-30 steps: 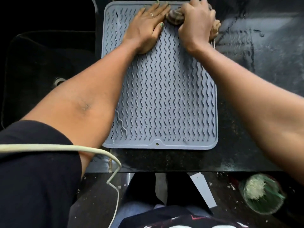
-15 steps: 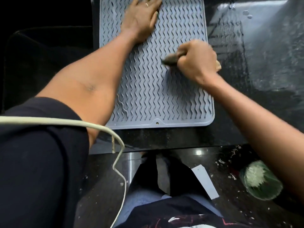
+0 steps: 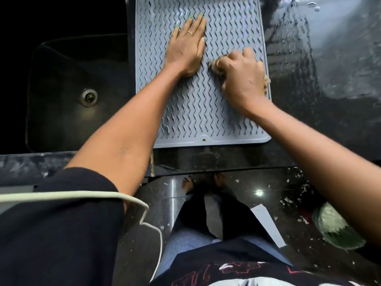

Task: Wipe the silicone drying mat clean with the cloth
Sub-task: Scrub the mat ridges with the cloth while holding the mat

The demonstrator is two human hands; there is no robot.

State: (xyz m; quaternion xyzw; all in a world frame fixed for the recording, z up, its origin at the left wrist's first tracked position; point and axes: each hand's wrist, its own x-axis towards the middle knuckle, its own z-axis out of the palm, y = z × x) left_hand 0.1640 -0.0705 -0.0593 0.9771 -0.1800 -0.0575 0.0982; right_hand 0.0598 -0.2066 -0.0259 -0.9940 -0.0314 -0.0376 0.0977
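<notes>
A grey silicone drying mat [image 3: 198, 120] with wavy ridges lies on a black wet counter. My left hand [image 3: 186, 46] rests flat on the mat's upper middle, fingers together, a ring on one finger. To its right, my right hand [image 3: 240, 79] is closed on a beige cloth [image 3: 214, 65] and presses it onto the mat near the right edge. Most of the cloth is hidden under that hand; a bit shows at the mat's right rim.
A dark sink [image 3: 78, 96] with a metal drain [image 3: 89, 97] sits left of the mat. Wet black counter [image 3: 329, 69] stretches to the right. Below the counter edge are my legs, a white cable [image 3: 82, 196], and a green round object [image 3: 334, 228] on the floor.
My right hand swept the cloth from the mat's far edge down toward the middle, then back up a little beside the left hand. The left hand stayed pressed on the mat.
</notes>
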